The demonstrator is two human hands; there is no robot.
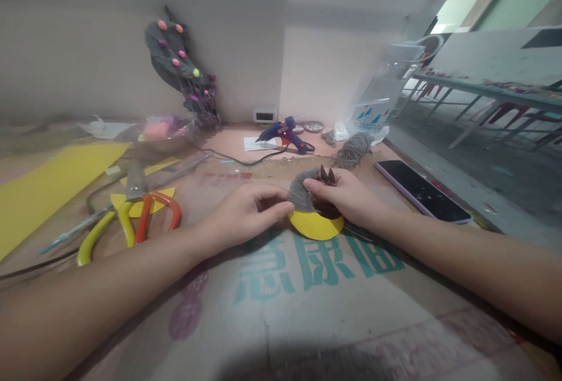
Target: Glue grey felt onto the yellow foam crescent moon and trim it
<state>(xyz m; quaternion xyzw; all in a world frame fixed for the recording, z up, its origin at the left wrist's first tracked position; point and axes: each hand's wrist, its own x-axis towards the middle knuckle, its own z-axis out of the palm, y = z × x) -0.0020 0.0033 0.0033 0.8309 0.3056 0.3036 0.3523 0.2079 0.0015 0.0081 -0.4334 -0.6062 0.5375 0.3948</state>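
Observation:
A small grey piece (300, 192), fuzzy like yarn or felt, lies over a yellow rounded paper (317, 227) in front of me. My left hand (259, 208) pinches the left edge of the grey piece between thumb and fingers. My right hand (340, 191) is closed around dark metal thread snips (327, 176), whose two tips point away from me. Its thumb also presses on the grey piece. The palm side of the right hand and most of the snips are hidden.
At left lie large scissors (143, 217) with yellow and orange handles and a yellow sheet (57, 182). Behind are a blue glue gun (283, 133) with its cord, a grey yarn bundle (353, 150) and a grey pompom-dotted crescent (175, 62). A phone (424, 191) lies right.

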